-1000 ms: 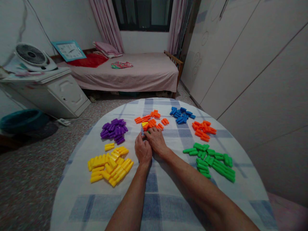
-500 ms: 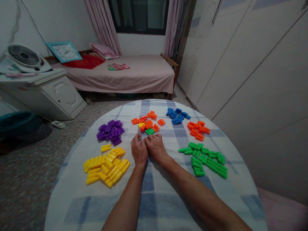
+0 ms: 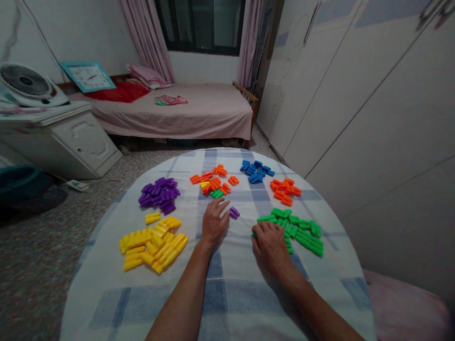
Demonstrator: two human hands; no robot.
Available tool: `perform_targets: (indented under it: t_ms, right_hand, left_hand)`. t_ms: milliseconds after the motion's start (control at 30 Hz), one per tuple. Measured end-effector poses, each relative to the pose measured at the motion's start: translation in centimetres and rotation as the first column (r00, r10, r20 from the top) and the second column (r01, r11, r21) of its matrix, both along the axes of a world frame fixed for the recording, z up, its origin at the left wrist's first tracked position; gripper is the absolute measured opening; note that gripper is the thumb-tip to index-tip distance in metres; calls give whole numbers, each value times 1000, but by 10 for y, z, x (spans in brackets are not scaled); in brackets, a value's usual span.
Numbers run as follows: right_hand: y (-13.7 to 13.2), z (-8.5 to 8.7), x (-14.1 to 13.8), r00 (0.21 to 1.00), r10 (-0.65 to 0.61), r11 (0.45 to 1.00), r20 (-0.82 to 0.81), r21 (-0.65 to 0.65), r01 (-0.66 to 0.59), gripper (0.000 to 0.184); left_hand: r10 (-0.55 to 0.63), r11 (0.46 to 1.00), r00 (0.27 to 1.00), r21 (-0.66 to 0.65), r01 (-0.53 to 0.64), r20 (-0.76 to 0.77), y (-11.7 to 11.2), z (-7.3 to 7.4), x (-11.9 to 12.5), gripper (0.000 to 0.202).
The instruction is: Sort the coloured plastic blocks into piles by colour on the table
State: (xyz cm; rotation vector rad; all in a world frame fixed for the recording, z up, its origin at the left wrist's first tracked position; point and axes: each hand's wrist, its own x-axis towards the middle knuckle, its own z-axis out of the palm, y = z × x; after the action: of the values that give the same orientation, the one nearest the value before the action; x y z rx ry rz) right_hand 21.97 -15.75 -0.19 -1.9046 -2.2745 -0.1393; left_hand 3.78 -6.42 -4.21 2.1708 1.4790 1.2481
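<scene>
My left hand [image 3: 215,221] rests over the middle of the table, its fingers apart and nothing seen in them. Right beside its fingertips lie purple bullet-shaped plastic pieces [image 3: 234,212], side by side. At the left edge of the green pieces [image 3: 308,241], my right hand [image 3: 271,241] is curled down on the cloth. A bit of green shows at its fingertips; the rest of that piece is hidden under the fingers. Just beyond my left hand is a mixed cluster of orange pieces [image 3: 214,183], with small green pieces [image 3: 216,193] and a yellow piece [image 3: 204,185].
Yellow pieces [image 3: 156,244] and a purple pile [image 3: 159,194] lie on the left of the round, cloth-covered table [image 3: 142,303]. Blue pieces [image 3: 256,171] and another orange pile [image 3: 285,191] are at the far right. Behind stand a bed [image 3: 199,113] and a wardrobe [image 3: 337,104].
My hands have parted. The right one moved right to the green pieces, and the left one opened out. Purple pieces now show on the cloth between them. The view has shifted slightly.
</scene>
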Motion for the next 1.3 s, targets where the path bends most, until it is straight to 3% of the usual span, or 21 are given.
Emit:
perform_targets:
  t_ms: [100,233,533,633,767,867,1000,1167,1300]
  right_hand:
    - [-9,-5,4,992,-115,988,-51,98,120,8]
    - [-8,-14,-2,986,-140,975,-91,163,154,8]
    - [-5,-15,-1,990,-120,974,-74,184,131,9]
    - [-6,-15,2,989,-127,971,-78,192,140,13]
    - [-6,-15,5,990,-125,973,-63,188,135,16]
    - [-6,-15,6,991,-122,973,-54,191,130,15]
    - [-6,-17,8,992,-113,972,-55,200,122,15]
    - [-6,-18,8,992,-110,971,-55,207,119,16]
    - [-5,-20,9,992,-106,971,-72,206,119,17]
  left_hand:
    - [-226,973,963,2,229,-149,-3,-4,4,36]
    - [-282,959,938,-16,284,-200,-6,-6,7,32]
    - [-102,995,989,-7,101,-103,-7,0,4,20]
    - [7,1000,995,-3,-7,-100,-8,12,-1,23]
    - [150,988,977,-17,-154,-152,-9,41,-14,24]
    - [256,965,947,-2,-261,-192,-5,59,-35,23]
    - [412,908,887,14,-418,-210,9,72,-83,21]
    - [508,857,846,-6,-516,-164,35,74,-138,20]
    - [518,851,846,-20,-524,-129,49,64,-152,9]
